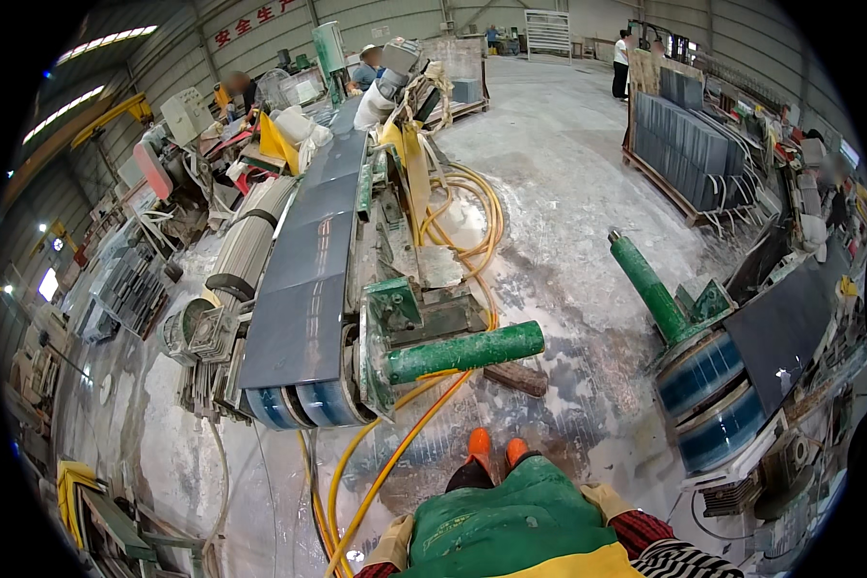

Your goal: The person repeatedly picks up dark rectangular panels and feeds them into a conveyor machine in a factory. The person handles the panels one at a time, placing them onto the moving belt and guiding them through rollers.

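My left hand (393, 541), in a cream work glove, hangs against the left side of my green apron (496, 515). On the apron's other side is my right hand (606, 502), gloved the same way, below a red checked sleeve. The fingers of both hands are too small and partly hidden to read, and nothing can be made out in either. Ahead on the left, dark grey slabs (303, 310) lie end to end on a conveyor with blue rollers (333, 403). Both hands are apart from the slabs.
A green cylinder (467, 353) juts from the conveyor's near end. Orange hoses (366, 449) cross the wet floor. At right, another roller line (718, 390) carries a dark slab (790, 328). Beyond it, upright slabs (684, 144) stand on a pallet. Several people are farther back.
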A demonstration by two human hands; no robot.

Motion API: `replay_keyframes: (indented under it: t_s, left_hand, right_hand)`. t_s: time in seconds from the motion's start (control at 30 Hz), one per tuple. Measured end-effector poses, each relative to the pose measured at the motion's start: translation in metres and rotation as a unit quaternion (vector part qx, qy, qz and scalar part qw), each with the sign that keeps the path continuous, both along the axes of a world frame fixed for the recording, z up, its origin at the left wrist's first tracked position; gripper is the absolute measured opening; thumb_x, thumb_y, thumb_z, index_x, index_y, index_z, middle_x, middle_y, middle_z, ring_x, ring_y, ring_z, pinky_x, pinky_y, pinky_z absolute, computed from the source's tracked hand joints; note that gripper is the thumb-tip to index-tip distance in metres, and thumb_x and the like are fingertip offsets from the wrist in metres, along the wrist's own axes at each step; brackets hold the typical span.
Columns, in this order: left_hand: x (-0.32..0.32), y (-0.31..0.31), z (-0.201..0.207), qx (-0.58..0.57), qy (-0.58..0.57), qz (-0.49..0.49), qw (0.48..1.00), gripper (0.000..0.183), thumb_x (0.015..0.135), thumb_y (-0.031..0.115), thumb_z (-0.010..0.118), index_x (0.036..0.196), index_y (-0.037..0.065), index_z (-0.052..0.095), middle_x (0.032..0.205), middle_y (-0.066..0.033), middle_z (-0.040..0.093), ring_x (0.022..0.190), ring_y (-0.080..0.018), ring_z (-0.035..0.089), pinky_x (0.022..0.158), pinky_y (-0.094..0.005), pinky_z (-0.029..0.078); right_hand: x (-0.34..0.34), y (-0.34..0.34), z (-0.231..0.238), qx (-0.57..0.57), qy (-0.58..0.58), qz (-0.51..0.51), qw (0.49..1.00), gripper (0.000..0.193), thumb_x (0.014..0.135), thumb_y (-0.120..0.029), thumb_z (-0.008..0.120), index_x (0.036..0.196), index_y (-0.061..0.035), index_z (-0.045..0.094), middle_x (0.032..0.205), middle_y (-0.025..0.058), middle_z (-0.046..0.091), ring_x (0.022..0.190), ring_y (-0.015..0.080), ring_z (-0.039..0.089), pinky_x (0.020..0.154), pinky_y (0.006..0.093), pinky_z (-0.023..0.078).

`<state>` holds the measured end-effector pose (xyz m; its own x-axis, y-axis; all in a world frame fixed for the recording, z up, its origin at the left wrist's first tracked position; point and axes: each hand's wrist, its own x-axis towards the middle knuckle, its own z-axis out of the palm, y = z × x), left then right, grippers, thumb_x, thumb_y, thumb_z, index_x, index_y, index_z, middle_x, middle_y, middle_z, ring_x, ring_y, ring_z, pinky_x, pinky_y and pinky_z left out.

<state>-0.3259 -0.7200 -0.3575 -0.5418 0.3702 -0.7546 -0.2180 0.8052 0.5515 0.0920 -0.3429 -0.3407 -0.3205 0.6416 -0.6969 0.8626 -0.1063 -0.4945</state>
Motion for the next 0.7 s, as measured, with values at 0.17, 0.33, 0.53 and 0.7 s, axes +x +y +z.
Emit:
replay_keyframes:
  t_s: [0.17,0.33,0.53,0.7]
  left_hand:
    - [0.002,0.007,0.022,-0.003,0.005,-0.010,1.000,0.058,0.098,0.048,0.050,0.131,0.003,0.064,0.123,-0.0154,0.070,0.118,-0.0250,0.062,0.103,-0.0360,0.045]
    - [0.005,0.011,0.046,-0.006,0.015,-0.025,1.000,0.058,0.098,0.047,0.050,0.131,0.002,0.063,0.124,-0.0157,0.069,0.120,-0.0252,0.062,0.104,-0.0362,0.044]
    - [0.011,0.028,0.091,-0.002,0.040,-0.063,0.997,0.058,0.098,0.047,0.051,0.132,0.002,0.063,0.126,-0.0160,0.068,0.122,-0.0255,0.061,0.105,-0.0363,0.044]
    - [0.015,0.028,0.097,-0.026,-0.003,0.003,1.000,0.059,0.098,0.047,0.051,0.134,0.003,0.062,0.129,-0.0160,0.067,0.125,-0.0249,0.060,0.107,-0.0356,0.043]
  right_hand:
    - [0.003,0.003,-0.012,0.014,-0.006,0.008,1.000,0.046,0.089,-0.043,0.054,0.121,-0.0154,0.072,0.121,0.0165,0.070,0.117,0.0336,0.065,0.101,0.0405,0.048]
    - [-0.003,0.002,0.001,-0.026,-0.020,-0.026,0.999,0.046,0.089,-0.043,0.054,0.122,-0.0156,0.071,0.121,0.0165,0.070,0.118,0.0335,0.064,0.101,0.0402,0.048]
    - [0.004,-0.002,-0.001,-0.004,0.010,-0.019,1.000,0.045,0.091,-0.040,0.052,0.122,-0.0117,0.070,0.115,0.0132,0.072,0.109,0.0277,0.067,0.094,0.0379,0.050]
    - [-0.007,-0.007,0.027,-0.005,0.027,-0.028,0.999,0.046,0.092,-0.041,0.053,0.122,-0.0101,0.070,0.111,0.0129,0.074,0.103,0.0258,0.069,0.090,0.0370,0.051]
